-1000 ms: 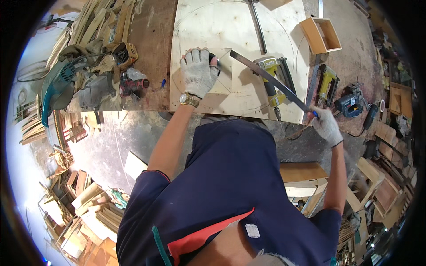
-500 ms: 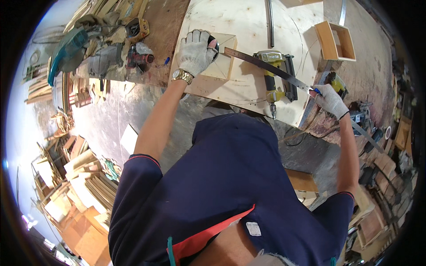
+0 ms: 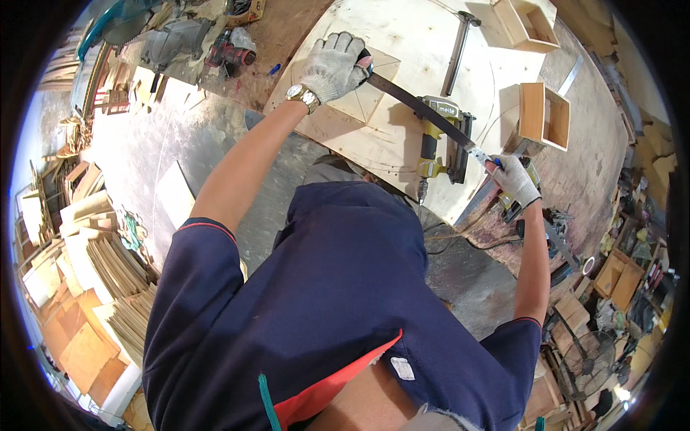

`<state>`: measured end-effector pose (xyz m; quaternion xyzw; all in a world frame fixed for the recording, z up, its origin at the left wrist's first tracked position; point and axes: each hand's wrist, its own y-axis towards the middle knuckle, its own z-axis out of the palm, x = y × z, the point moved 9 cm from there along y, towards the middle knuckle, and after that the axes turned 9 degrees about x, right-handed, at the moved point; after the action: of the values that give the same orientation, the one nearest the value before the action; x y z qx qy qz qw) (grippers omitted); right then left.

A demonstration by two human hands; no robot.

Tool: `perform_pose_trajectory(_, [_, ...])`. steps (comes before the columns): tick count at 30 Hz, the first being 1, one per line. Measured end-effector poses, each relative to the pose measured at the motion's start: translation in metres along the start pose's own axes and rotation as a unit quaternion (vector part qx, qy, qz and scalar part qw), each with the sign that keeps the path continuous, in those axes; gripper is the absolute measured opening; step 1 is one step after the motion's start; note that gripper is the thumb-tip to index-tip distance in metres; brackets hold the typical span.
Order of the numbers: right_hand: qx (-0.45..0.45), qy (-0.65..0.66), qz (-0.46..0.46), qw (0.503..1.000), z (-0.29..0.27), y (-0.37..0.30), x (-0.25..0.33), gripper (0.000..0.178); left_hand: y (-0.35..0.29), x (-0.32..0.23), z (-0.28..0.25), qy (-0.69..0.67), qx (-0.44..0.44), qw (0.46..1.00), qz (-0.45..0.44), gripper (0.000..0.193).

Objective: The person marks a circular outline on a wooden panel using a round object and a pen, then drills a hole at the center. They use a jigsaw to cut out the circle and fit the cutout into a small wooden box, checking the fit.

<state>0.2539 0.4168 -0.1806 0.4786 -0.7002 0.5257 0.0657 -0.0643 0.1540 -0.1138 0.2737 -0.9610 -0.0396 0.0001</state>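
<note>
My left hand [image 3: 333,70], in a pale work glove, presses on a square wooden panel [image 3: 381,80] lying on the bench sheet. Its thumb is closed over the edge of a black rounded object [image 3: 369,56], mostly hidden by the glove. My gloved right hand [image 3: 514,179] grips a long metal ruler [image 3: 424,111], which slants up to the left thumb, its other end running past my right wrist. Something blue, perhaps a pen, shows at the right fingers. Beneath the ruler lies a yellow-and-black nail gun [image 3: 431,144] on a pale plywood sheet [image 3: 402,154].
Two open wooden boxes, one upper [image 3: 519,27] and one lower [image 3: 532,115], stand to the right. A dark metal bar [image 3: 456,61] lies beyond the nail gun. At left are a red-and-black drill [image 3: 230,54] and a blue pen [image 3: 274,70]. Stacked boards [image 3: 115,276] fill the lower left.
The ruler's upper end has come from a short gap away to meet my left thumb. My left hand keeps its place on the panel. The whole view has shifted and turned.
</note>
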Motion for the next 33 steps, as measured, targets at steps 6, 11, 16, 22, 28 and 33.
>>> perform_pose_trajectory(6, [-0.048,-0.088,-0.036,0.994,-0.002,0.004,-0.016,0.050,0.000,0.001,0.004,-0.001,0.028,1.000,-0.010,0.040])
perform_pose_trajectory(11, [-0.125,-0.180,-0.002,0.976,-0.014,0.000,-0.026,0.056,-0.001,0.002,0.005,0.008,0.032,0.999,-0.020,0.043])
perform_pose_trajectory(16, [-0.144,-0.270,0.071,0.949,-0.014,-0.004,-0.015,0.051,0.000,0.003,0.008,0.008,0.045,0.999,-0.030,0.044])
perform_pose_trajectory(22, [-0.190,-0.269,0.013,0.944,-0.005,-0.006,0.000,0.047,-0.002,0.001,0.003,0.003,0.015,1.000,-0.022,0.041])
perform_pose_trajectory(28, [-0.179,-0.260,0.001,0.949,-0.006,0.001,-0.003,0.048,-0.001,0.001,0.005,0.006,-0.014,1.000,-0.009,0.039])
perform_pose_trajectory(33, [-0.164,-0.269,-0.045,0.948,-0.011,0.005,0.011,0.041,-0.002,0.004,0.008,0.009,-0.010,1.000,-0.017,0.040])
